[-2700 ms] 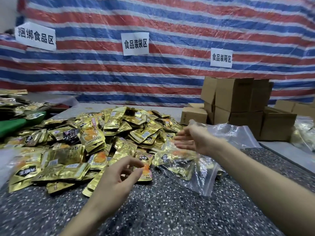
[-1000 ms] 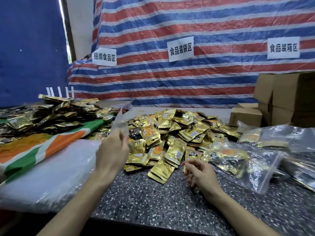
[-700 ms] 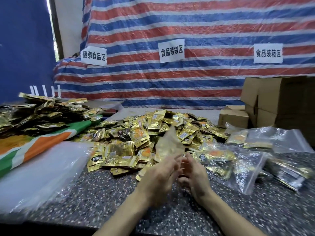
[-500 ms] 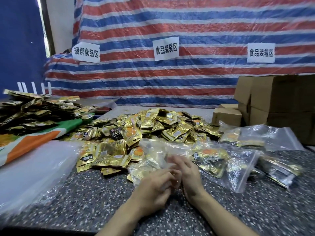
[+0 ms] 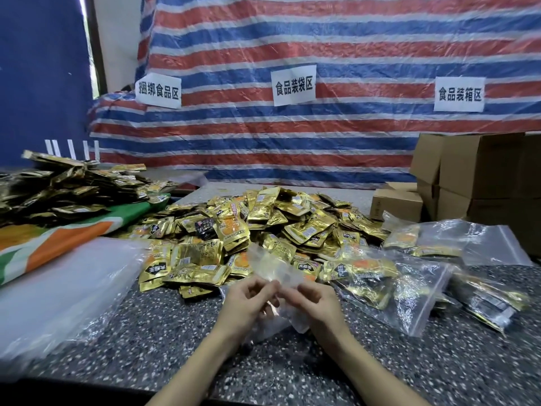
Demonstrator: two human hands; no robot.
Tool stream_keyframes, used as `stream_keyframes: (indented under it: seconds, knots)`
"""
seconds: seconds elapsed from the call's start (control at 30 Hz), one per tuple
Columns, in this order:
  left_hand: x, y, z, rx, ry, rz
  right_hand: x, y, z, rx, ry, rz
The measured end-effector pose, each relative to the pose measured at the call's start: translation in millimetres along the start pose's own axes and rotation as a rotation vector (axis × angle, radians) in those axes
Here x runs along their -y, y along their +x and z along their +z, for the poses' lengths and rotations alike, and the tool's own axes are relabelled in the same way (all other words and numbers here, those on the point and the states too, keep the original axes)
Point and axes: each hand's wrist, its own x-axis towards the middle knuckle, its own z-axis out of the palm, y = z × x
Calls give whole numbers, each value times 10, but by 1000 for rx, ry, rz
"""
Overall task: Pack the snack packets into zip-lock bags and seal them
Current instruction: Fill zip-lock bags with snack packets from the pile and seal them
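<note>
Head view: both hands meet low in the middle over the speckled tabletop (image 5: 140, 332). The left hand (image 5: 248, 300) and the right hand (image 5: 319, 300) each have fingers curled, pinching one empty zip-lock bag (image 5: 275, 269) between them. The bag stands up from the fingertips, and its lower part hangs crumpled below the palms. It is blurred, so whether its mouth is parted cannot be told.

Just behind the hands lies one broad heap of gold snack packets (image 5: 263, 224), far too many to count. A second pile of packets (image 5: 67, 186) sits at the far left on a green, orange and white cloth (image 5: 58, 238). A stack of clear bags (image 5: 58, 288) lies beside it at the table's left edge.

To the right lie what look like three filled zip-lock bags: one nearest the right hand (image 5: 380, 282), one behind it (image 5: 433, 238), one at the far right (image 5: 491, 297). Beyond them stand cardboard boxes (image 5: 483, 177), a small one (image 5: 395, 203) in front. Three paper signs (image 5: 294, 85) hang on the striped tarp (image 5: 322, 142).
</note>
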Motion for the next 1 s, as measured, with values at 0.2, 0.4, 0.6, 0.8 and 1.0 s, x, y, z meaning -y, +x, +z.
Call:
stream_keyframes:
  seconds: [0.2,0.4,0.6,0.8,1.0]
  knots:
    - [13,3,-13,91,22,12,23,28,-71,15,262,216]
    - [20,8,-31,157,21,-4,50,97,-105,-23,260,337]
    - [20,2,-25,77,-51,-41,36,94,-145,27,241,386]
    - [24,8,-5,77,30,6,16,70,-134,158,59,349]
    - [-82,-9,-81,97,-92,-97,29,145,-217,-109,379,484]
